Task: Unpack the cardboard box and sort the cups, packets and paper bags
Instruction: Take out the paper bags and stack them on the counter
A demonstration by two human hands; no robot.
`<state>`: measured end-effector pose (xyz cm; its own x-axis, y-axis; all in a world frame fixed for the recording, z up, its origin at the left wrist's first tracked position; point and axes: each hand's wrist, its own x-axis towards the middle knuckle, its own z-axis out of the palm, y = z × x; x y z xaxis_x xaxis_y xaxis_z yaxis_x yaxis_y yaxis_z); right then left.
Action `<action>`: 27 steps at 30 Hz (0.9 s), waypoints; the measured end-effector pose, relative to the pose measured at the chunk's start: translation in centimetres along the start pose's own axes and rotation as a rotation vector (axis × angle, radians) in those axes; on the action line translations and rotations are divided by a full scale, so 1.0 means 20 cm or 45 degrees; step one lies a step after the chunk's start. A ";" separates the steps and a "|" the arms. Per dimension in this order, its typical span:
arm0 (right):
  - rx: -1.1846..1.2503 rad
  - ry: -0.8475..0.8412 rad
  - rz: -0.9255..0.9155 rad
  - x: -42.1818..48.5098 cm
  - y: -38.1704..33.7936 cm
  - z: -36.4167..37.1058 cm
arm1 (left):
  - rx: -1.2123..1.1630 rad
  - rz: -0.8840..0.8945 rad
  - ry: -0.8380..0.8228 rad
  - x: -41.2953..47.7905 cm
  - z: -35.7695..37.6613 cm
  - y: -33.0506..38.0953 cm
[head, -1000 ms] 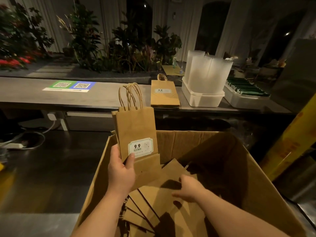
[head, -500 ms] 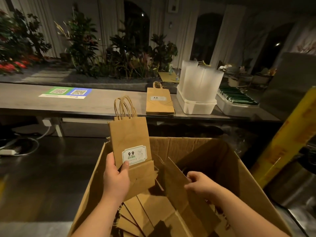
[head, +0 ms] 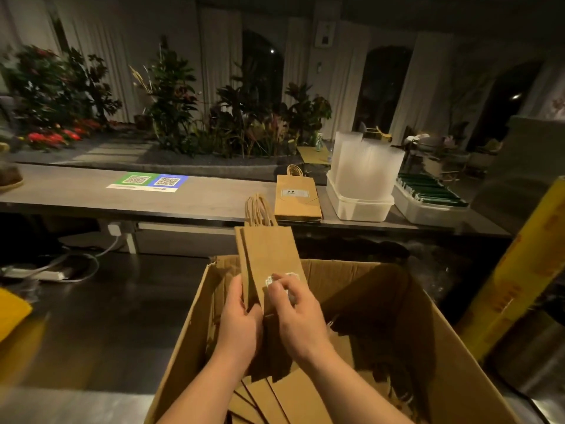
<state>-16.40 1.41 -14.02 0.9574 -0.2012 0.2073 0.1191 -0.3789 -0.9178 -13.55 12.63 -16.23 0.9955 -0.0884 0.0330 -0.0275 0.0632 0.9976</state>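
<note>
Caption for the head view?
Left hand and right hand hold flat paper bags upright above the open cardboard box.

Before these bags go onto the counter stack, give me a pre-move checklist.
1. Grip of left hand on held bags: ok.
2. Hold of right hand on their front, fingers curled at the label: ok.
3. Lower ends clear of the cardboard box: cannot tell, the hands hide them.
4. Handles bunched together, pointing up: ok.
5. Landing spot, counter stack, lies flat with nothing on top: ok.
6. Box emptied: not ok, loose bags lie inside.
</note>
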 end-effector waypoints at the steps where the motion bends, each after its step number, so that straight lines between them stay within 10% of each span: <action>1: -0.077 -0.023 -0.004 0.00 0.02 -0.01 | 0.010 -0.001 -0.006 -0.01 -0.01 0.01; 5: -0.609 0.184 -0.023 0.06 0.13 -0.11 | -0.176 -0.048 -0.096 -0.02 -0.06 0.01; 10: 0.060 -0.072 0.494 0.10 0.15 -0.16 | -0.247 -0.098 -0.196 -0.01 -0.05 -0.01; 18: 0.266 -0.048 0.296 0.21 0.17 -0.07 | 0.117 -0.044 -0.217 0.10 -0.09 -0.01; 24: 0.060 -0.171 0.306 0.25 0.28 -0.13 | 0.016 0.032 0.099 0.15 -0.15 -0.05; 27: -0.624 -0.214 0.529 0.23 0.49 -0.23 | -0.100 0.057 0.179 0.17 -0.18 -0.04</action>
<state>-12.02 -7.29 -20.48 0.9307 -0.2905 -0.2223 -0.3640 -0.6754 -0.6413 -9.89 15.95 -17.22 0.9965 0.0556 0.0629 -0.0703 0.1422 0.9873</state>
